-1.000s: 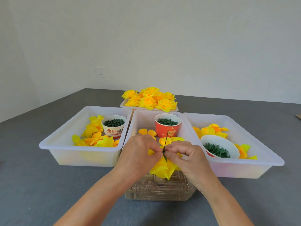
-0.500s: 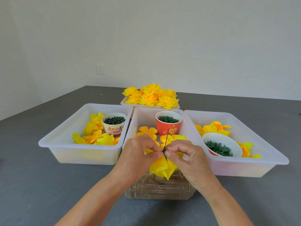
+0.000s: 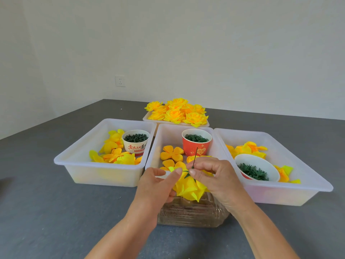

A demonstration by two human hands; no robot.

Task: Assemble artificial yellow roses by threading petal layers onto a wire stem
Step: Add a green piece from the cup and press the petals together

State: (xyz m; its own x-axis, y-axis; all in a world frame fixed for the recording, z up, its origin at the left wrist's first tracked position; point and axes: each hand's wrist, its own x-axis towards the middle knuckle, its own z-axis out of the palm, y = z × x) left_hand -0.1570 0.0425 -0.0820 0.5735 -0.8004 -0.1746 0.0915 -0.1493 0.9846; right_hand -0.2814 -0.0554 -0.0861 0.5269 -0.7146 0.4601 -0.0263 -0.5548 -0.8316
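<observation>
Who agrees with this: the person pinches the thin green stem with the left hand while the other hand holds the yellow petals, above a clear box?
Not quite. The head view shows the right hand pinching the stem; the left hand holds the yellow petals, above the clear box.

we see two bare forearms reaching up from the bottom edge toward the clear ribbed container [image 3: 192, 214], which serves as our landmark. no sleeve, cuff or glove shows on either arm as far as the frame reaches. the left hand [image 3: 155, 187], on the left side of the container, wears nothing that we can see: no ring, no watch, no band at the wrist. the right hand [image 3: 214, 181], above the container's right side, is likewise bare, its fingernails short and unpainted where they show. the knuckles and finger joints of both hands are creased, and the wrists are plain. the upper arms lie outside the view.
</observation>
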